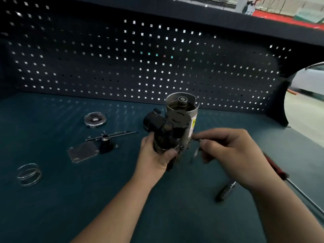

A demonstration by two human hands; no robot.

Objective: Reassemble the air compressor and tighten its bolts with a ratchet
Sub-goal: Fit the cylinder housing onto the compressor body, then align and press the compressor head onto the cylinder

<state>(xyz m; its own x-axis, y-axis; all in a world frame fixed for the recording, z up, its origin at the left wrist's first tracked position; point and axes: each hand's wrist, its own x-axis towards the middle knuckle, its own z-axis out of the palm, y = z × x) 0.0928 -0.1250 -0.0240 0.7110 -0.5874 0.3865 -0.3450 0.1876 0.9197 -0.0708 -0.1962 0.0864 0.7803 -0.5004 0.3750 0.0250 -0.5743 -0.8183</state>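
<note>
Head view, looking down on the air compressor [177, 125]: stands upright about mid-desk [87, 207], silver can open at the top, dark head turned towards the camera. Gripped low by the left hand [156, 155], fingers [146, 140] curled round the dark lower body. Right hand [228, 151] just beside the right flank, pinching a thin piece [196, 152] too blurred to name: bolt or bit, cannot tell which.

Judged step: feeding a fastener in near the base on the right side. Best done with a firm left grip and the body square to the desk. Line the thin piece up with its hole before any turning, start the thread by hand, and save hard tightening for last. Likely risks: cross-threading, or dropping the small piece onto the dark mat.

Open desk in front of the hands and to the right. Dark-handled tool [226, 190] and red-handled screwdriver [275, 165] lying near the right forearm, easy to knock with an elbow. Well apart on the left: round cap [95, 119], flat plate [84, 152] with a fitting, long thin rods [114, 134], wire spring [29, 174] nearest the left edge. Pegboard [122, 58] close behind the compressor, so little room for tipping it backward; better to tilt it towards the camera
</note>
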